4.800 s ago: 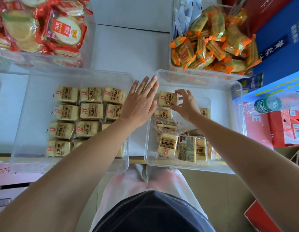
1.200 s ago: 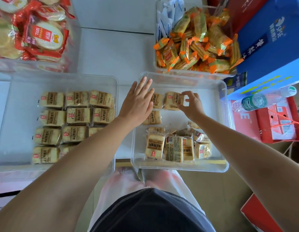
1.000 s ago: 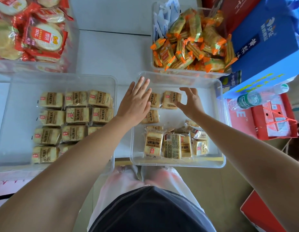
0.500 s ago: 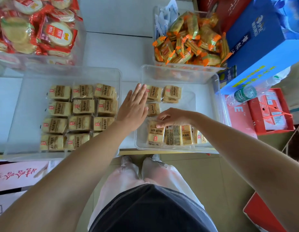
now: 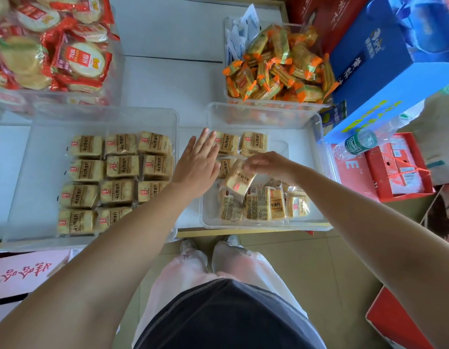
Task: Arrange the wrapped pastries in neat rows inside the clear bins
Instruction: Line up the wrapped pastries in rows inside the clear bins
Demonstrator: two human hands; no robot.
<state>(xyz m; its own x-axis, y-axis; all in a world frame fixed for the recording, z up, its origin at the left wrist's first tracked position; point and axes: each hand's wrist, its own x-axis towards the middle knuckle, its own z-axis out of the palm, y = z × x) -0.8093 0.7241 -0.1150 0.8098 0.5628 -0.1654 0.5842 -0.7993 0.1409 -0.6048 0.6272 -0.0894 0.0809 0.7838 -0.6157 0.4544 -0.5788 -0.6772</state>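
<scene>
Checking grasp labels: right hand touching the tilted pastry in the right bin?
Touching. Head view: the right hand pinches the top end of the tilted wrapped pastry, held above the loose pile.

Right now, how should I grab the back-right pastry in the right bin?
Probably from above, on its right side. The pastry lies flat, its left edge against a neighbour, but the right bin floor is bare beside its right edge; pinch there.

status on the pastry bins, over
Left hand open, flat at the right bin's left wall. Right hand pinching one wrapped pastry, tilted over the loose pile. Back row holds two; nothing blocking the space beside them.
</scene>
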